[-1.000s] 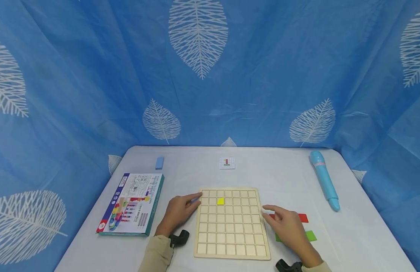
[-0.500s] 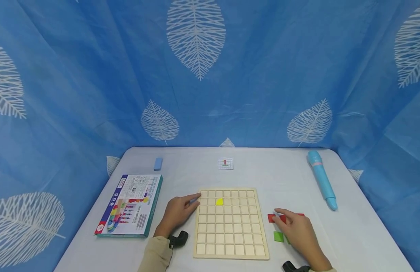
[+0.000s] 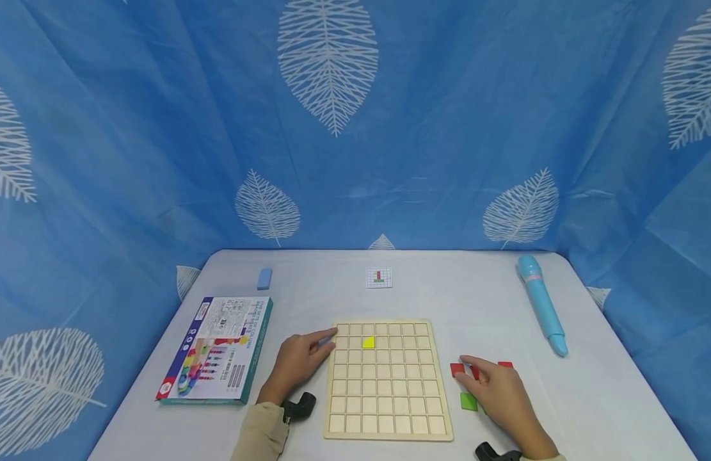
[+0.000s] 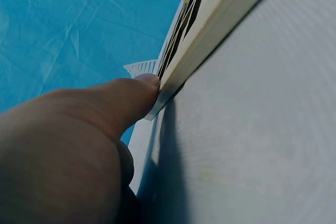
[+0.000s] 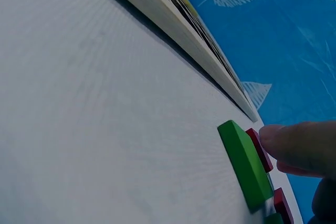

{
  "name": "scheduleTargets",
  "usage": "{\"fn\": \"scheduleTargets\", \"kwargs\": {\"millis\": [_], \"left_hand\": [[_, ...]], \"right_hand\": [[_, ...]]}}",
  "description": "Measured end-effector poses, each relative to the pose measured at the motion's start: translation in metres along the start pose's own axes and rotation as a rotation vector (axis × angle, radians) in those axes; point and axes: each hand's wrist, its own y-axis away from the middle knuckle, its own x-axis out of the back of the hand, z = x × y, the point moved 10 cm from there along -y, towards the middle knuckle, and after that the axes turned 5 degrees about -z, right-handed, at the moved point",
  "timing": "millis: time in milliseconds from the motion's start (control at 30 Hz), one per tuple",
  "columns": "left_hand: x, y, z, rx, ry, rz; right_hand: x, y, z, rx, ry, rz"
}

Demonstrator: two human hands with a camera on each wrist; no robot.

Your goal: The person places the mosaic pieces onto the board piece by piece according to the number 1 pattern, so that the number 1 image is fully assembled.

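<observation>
Right hand (image 3: 499,394) lies with relaxed fingers on a red piece (image 3: 457,369) beside the board (image 3: 384,381), a green piece (image 3: 468,401) just beneath its palm; left hand (image 3: 297,358) rests flat, fingertips against the board's far left corner. A yellow piece (image 3: 369,342) sits in the second row. At the left wrist, a thumb (image 4: 123,100) presses the board's edge (image 4: 210,40) (should that pressure ease, the board could slide). At the right wrist, one fingertip (image 5: 294,142) touches the red piece (image 5: 260,150) tight against the green piece (image 5: 244,163); a careless drag would likely shove both together.
</observation>
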Motion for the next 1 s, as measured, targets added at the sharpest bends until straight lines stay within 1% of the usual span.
{"fn": "scheduleTargets", "kwargs": {"millis": [233,400,667,800,1000], "left_hand": [[0.0001,0.0008,-0.0006,0.006,-0.007,0.0],[-0.0017,0.0002,-0.0013,-0.005,-0.006,0.007],[-0.0015,0.0006,0.0003,0.003,-0.005,0.002],[0.0003,0.001,0.0019,-0.005,-0.003,0.006],[0.0005,0.0011,0.0017,-0.002,-0.005,0.008]], "right_hand": [[-0.0019,-0.0005,0.0,-0.011,0.019,-0.018],[-0.0056,-0.0009,0.0025,-0.041,0.041,-0.045],[-0.0083,0.001,0.004,-0.066,0.041,-0.063],[-0.0079,0.0009,0.0019,-0.049,0.042,-0.048],[-0.0058,0.0021,-0.0025,0.007,0.085,-0.01]]}}
